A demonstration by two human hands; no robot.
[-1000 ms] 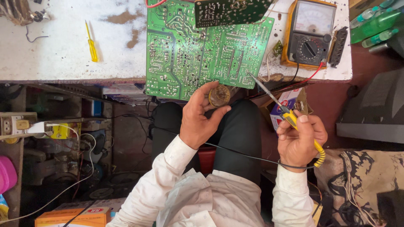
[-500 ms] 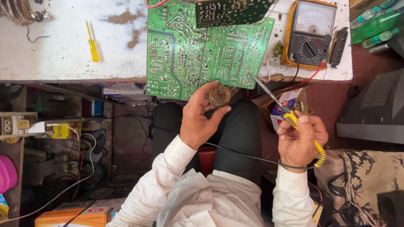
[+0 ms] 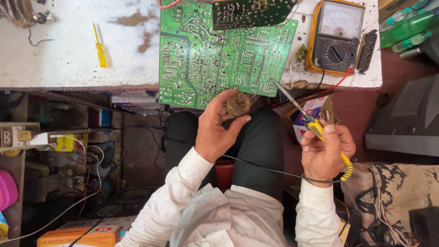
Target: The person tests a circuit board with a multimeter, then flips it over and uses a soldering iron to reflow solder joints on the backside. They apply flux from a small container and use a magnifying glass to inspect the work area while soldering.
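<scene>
Two hands work over the lap: left hand [image 3: 218, 132] pinches a small round tin [image 3: 238, 104], right hand [image 3: 325, 148] grips a soldering iron [image 3: 305, 116] — tip nearing the far green circuit board [image 3: 219, 52]. Best steady the wrist.

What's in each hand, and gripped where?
The left hand pinches a small round brownish tin by its rim, between thumb and fingers. The right hand grips a soldering iron by its yellow handle, tip toward the green circuit board.
</scene>
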